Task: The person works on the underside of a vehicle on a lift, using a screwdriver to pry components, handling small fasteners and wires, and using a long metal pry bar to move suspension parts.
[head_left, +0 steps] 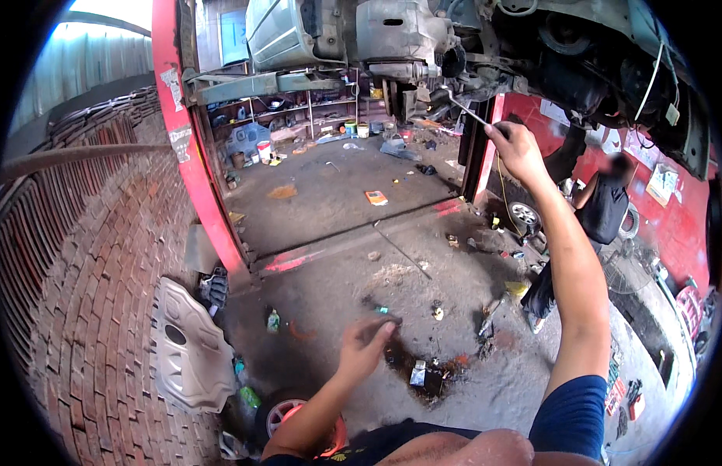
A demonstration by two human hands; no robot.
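Observation:
My right hand (518, 149) is raised, its fingers closed around the lower end of a slim silver wrench (467, 109). The wrench slants up to the left, and its far end is at the underside of a raised vehicle (497, 66), beside the grey metal engine casing (400, 35). I cannot tell whether it sits on a bolt. My left hand (362, 346) hangs lower, in front of my body and above the floor. Its fingers are curled with the thumb against them, and a small dark thing may be between the tips, too unclear to name.
Red lift posts (191, 155) stand left and right, with a lift arm (260, 87) under the vehicle. A person in dark clothes (601, 206) stands at the right near a wheel (524, 217). A dark oil stain (434, 384) and a metal shield (191, 349) lie on the floor.

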